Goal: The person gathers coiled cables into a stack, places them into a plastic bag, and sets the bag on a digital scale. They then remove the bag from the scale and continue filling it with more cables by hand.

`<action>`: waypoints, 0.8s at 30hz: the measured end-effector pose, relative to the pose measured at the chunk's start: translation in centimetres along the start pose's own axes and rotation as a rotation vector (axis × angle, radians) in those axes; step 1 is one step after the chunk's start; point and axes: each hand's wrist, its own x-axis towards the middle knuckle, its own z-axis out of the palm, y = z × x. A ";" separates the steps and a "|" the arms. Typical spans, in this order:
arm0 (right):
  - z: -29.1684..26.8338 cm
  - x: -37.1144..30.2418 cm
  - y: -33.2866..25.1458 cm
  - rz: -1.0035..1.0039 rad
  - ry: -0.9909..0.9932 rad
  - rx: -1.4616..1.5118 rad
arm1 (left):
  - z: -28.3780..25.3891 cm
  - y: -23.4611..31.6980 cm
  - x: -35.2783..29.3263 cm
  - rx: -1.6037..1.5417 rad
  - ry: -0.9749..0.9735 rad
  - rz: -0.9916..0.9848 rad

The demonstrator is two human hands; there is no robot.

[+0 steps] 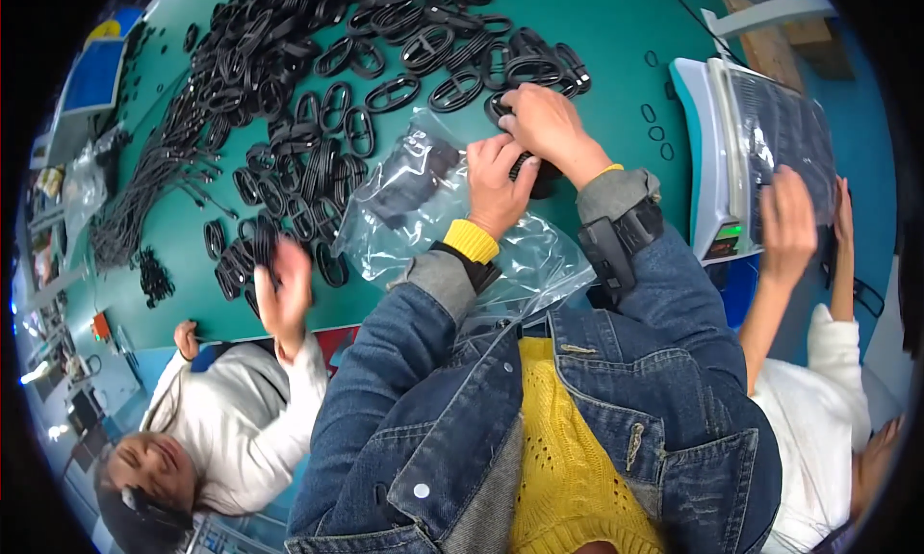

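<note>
My left hand point(496, 183) is closed on black coiled cable, of which a ribbed dark edge shows by the thumb. Just above it and to the right, my right hand point(549, 130) has its fingers bent round a black cable coil point(499, 107) at the edge of the pile. Its fingertips are partly hidden by the hand itself. Under and around my left wrist lies a clear plastic bag point(371, 229) with dark cable coils inside. More dark coils sit in the shadow beneath my right wrist.
A large pile of black coiled cables point(393, 94) covers the green table point(597, 34). Uncoiled cables point(144, 193) lie at the left. On the left a co-worker's hand point(286, 294) reaches over coils. At the right, another person's hand point(789, 227) touches a filled bag point(784, 121) on a white machine point(707, 169).
</note>
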 end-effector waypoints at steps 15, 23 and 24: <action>-0.3 -7.3 4.4 -0.035 0.270 0.339 | 0.3 0.4 0.1 -0.037 -0.064 -0.084; 4.3 -8.1 -2.0 -0.075 0.761 0.395 | -0.2 -2.2 -0.6 -0.023 -0.056 -0.163; 4.9 -9.1 0.4 -0.047 0.694 0.463 | 0.5 -0.5 0.0 0.010 -0.130 -0.207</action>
